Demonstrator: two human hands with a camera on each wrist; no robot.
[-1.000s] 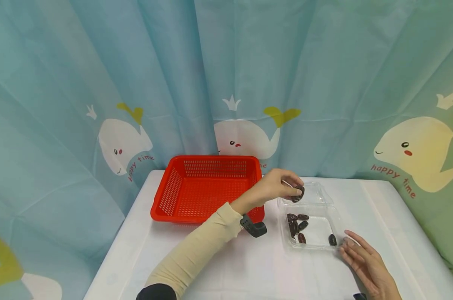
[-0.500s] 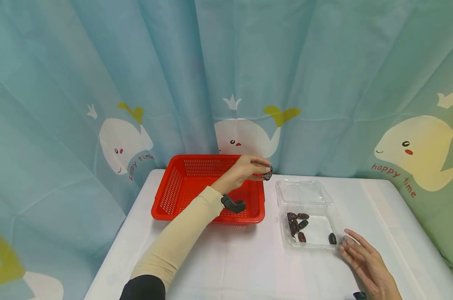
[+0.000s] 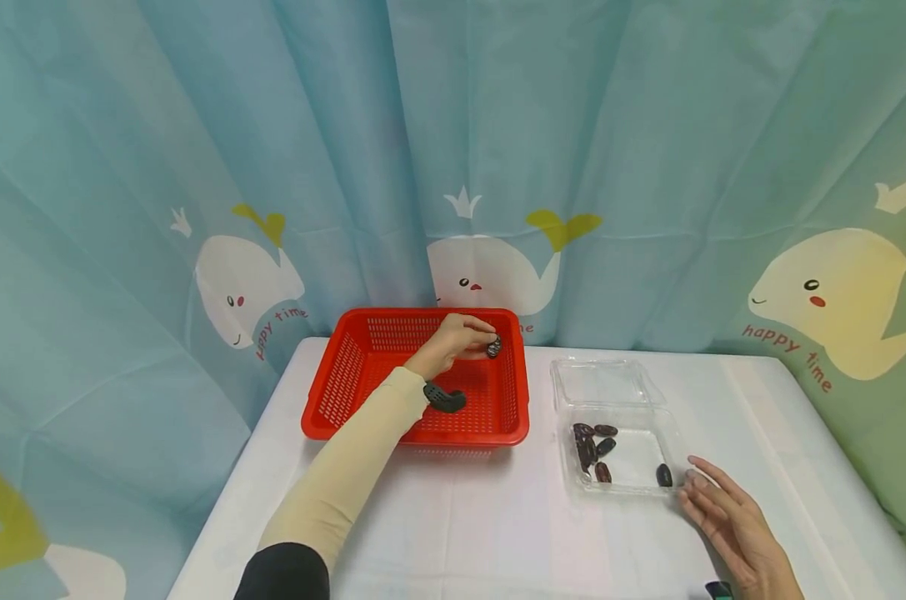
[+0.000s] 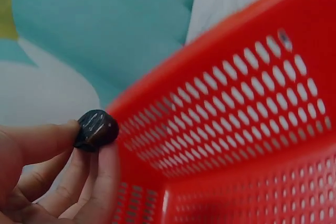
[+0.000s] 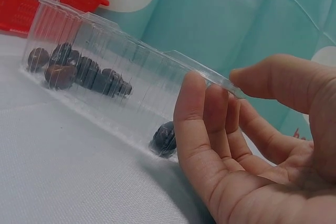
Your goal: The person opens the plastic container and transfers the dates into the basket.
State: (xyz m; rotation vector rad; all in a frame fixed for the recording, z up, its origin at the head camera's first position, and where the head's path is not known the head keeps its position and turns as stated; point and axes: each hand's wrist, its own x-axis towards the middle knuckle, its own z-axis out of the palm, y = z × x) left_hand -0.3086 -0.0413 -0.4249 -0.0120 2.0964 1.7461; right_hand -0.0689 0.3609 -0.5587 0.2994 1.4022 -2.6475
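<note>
Red plastic rims the basket in the head view; over it, the left hand pinches a dark date. White tabletop runs between the basket and the clear container, whose lid lies open toward the curtain. Other dates sit mostly along its left wall. The curtain reads "happy time".

In the left wrist view, the date sits at the fingertips, near the basket's slotted wall.

In the right wrist view, the right hand pinches the container's corner rim.
</note>
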